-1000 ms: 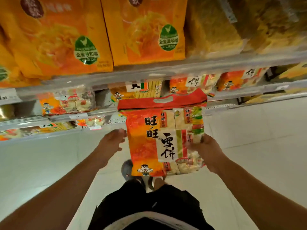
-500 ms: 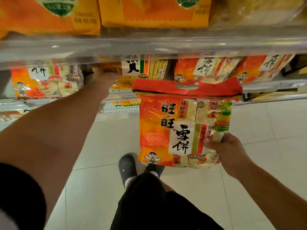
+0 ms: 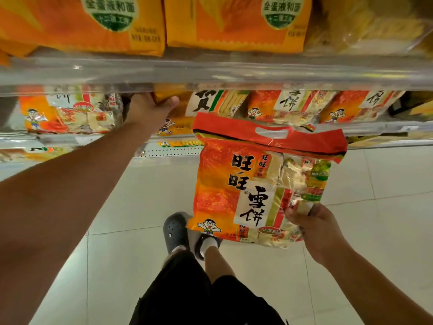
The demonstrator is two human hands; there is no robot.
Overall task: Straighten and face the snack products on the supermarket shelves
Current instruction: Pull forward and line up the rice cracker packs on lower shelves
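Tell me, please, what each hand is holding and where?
Right hand pinches the rice cracker bag at its lower right corner. Left hand grips a yellow packet on the shelf.

A large orange-and-red snack bag (image 3: 262, 184), held at its lower right corner by the right hand (image 3: 314, 228), carries the brand 旺旺 in black down its left front and 雪饼 in bold black brushwork on a white panel; a small red oval near its bottom edge is too blurred to read. On the top shelf, two orange packets (image 3: 236, 24) each bear a green oval label reading 全蛋液和面, with a second line beneath that cannot be made out. On the middle shelf, the bags at far right (image 3: 293, 104) show the character 饼, and a yellow-striped bag (image 3: 210, 102) shows 贝. Shelf-edge price tags are illegible.
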